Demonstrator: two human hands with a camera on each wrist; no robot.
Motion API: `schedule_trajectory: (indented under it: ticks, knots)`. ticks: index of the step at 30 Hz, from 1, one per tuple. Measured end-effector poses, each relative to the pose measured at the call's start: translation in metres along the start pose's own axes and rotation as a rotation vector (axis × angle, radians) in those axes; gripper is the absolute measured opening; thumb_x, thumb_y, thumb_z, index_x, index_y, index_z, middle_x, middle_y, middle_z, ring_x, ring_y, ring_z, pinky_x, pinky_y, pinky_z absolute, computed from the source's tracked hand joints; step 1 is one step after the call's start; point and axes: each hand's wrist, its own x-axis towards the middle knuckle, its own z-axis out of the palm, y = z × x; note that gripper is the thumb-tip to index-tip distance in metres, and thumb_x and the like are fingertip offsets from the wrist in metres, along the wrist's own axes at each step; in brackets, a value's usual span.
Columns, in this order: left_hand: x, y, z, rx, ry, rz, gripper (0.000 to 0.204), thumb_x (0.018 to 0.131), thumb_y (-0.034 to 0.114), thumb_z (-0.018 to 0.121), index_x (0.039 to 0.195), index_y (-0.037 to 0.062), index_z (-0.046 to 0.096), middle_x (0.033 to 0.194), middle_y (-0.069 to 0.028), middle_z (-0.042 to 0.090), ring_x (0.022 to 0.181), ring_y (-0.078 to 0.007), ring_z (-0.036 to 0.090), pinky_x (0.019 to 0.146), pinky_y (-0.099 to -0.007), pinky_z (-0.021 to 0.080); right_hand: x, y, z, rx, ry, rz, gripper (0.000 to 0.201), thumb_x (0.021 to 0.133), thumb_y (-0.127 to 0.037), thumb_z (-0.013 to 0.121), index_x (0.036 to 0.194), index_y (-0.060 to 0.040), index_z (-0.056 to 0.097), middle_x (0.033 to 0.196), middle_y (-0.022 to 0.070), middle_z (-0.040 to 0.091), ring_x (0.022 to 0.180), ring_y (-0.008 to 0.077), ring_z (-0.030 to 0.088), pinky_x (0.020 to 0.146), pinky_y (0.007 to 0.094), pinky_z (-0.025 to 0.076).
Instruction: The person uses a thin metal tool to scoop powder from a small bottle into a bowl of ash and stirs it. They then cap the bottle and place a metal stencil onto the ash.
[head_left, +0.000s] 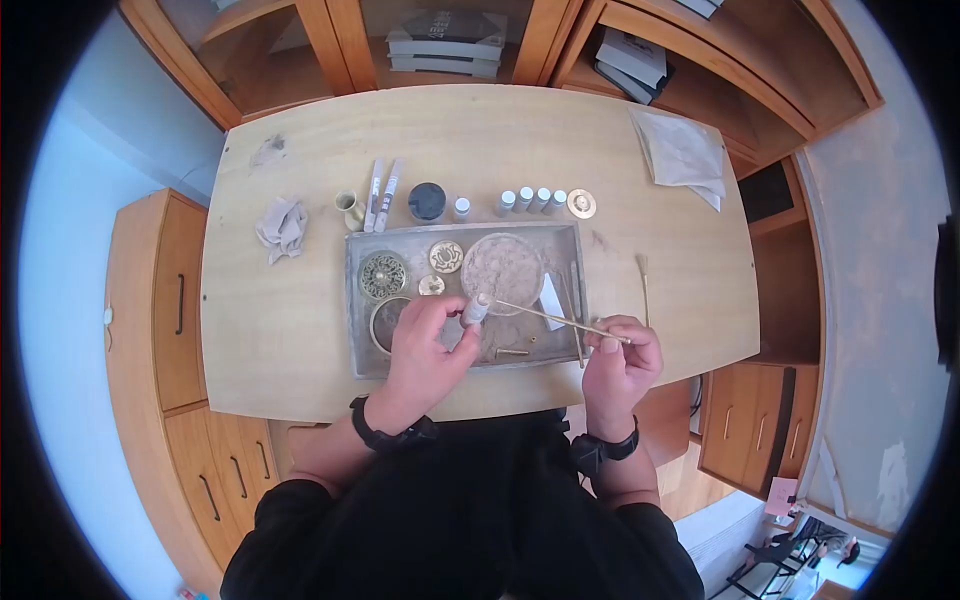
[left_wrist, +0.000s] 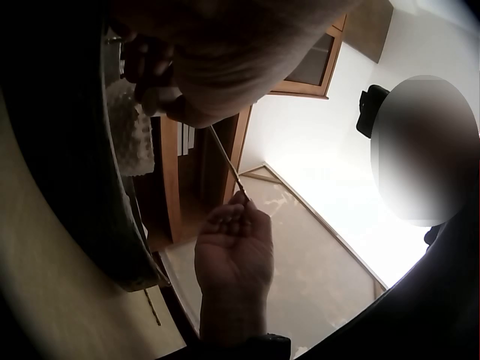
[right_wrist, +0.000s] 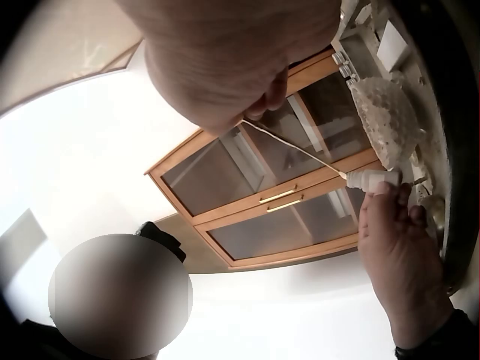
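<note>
My left hand (head_left: 425, 350) holds a small bottle (head_left: 477, 308) upright-tilted between fingers and thumb, over the front of the grey tray (head_left: 352, 300). In the right wrist view the bottle (right_wrist: 367, 180) looks pale, with its open neck facing the stick. My right hand (head_left: 620, 368) pinches a thin brass stick (head_left: 565, 321), whose far tip reaches the bottle's mouth. Behind the bottle, in the tray, lies a round disc of greyish powder (head_left: 503, 265). An openwork brass lid (head_left: 383, 274), a patterned brass disc (head_left: 446, 256) and a brass ring-shaped vessel (head_left: 374, 330) are left of it.
Also in the tray are a white card (head_left: 551, 300) and a short brass piece (head_left: 512, 352). Behind stand several small bottles (head_left: 525, 198), a dark round jar (head_left: 427, 202) and a brass vase (head_left: 349, 207). Crumpled cloth (head_left: 283, 230) lies left, a brush (head_left: 644, 285) right.
</note>
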Motion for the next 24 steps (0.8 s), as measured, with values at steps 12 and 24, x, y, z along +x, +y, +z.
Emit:
schedule_trajectory:
  ticks: [12,24]
  knots:
    - [0.002,0.003,-0.004,0.009,0.013,-0.004,0.026,0.081,0.005,0.077,0.105,0.0035,0.066,0.096,-0.0128,0.07,0.092,-0.0336,0.066,0.082,-0.0446,0.052,-0.001,0.004,0.001,-0.051,0.081,0.015,0.009,0.099,0.004,0.065,0.107,0.0006,0.062,0.104,0.016,0.07,0.085,0.0167,0.068,0.079,0.0289,0.057]
    - [0.002,0.001,-0.004,0.017,0.052,-0.028,0.027,0.083,0.005,0.078,0.108,0.0024,0.067,0.099,-0.0135,0.069,0.092,-0.0315,0.067,0.082,-0.0423,0.053,-0.003,0.014,-0.001,-0.2,0.059,0.224,0.007,0.099,0.002,0.062,0.105,0.0014,0.066,0.104,0.0132,0.072,0.084,0.0151,0.07,0.078,0.0273,0.057]
